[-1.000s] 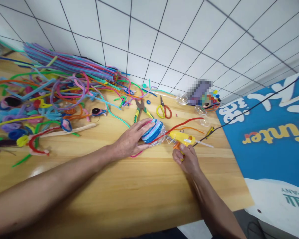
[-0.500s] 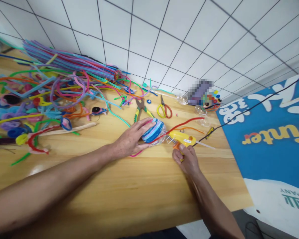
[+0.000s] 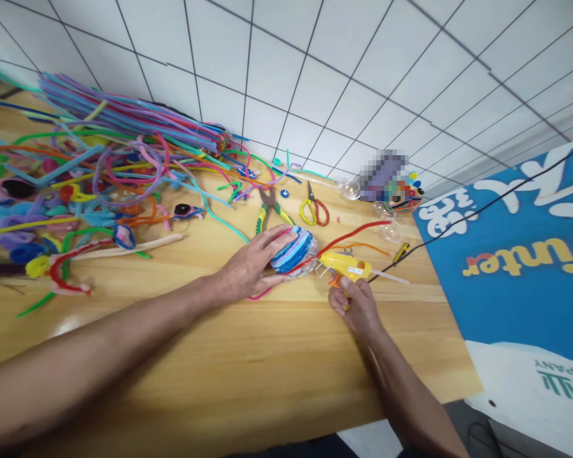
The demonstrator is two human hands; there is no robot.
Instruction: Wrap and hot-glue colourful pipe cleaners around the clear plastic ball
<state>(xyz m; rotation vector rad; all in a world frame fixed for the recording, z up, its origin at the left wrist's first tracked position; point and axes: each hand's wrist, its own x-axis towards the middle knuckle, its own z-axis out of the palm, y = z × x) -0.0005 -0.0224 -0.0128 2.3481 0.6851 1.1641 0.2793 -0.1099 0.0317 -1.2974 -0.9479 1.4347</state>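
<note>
My left hand [image 3: 251,264] is closed round a ball [image 3: 293,251] wrapped in bands of blue, white and pink pipe cleaner. The ball's right side looks clear and uncovered. In my right hand [image 3: 356,302] is a yellow hot glue gun [image 3: 344,264], gripped by its handle, with a finger at the orange trigger. Its nozzle points left and meets or nearly meets the ball's right side; I cannot tell which. From the ball a red pipe cleaner [image 3: 353,235] stretches up to the right. A glue stick [image 3: 391,276] sticks out of the gun's back.
Behind the ball lie green-handled pliers [image 3: 270,210] and scissors [image 3: 314,210]. Tangled pipe cleaners [image 3: 134,172] cover the table's left side, below a long bundle [image 3: 138,117]. Clear balls [image 3: 389,230] and a yellow cutter [image 3: 401,254] lie right. A black cord [image 3: 439,235] crosses a blue sign [image 3: 516,273].
Both hands keep their hold, and the ball and glue gun stay almost in place. The whole view has shifted very slightly.
</note>
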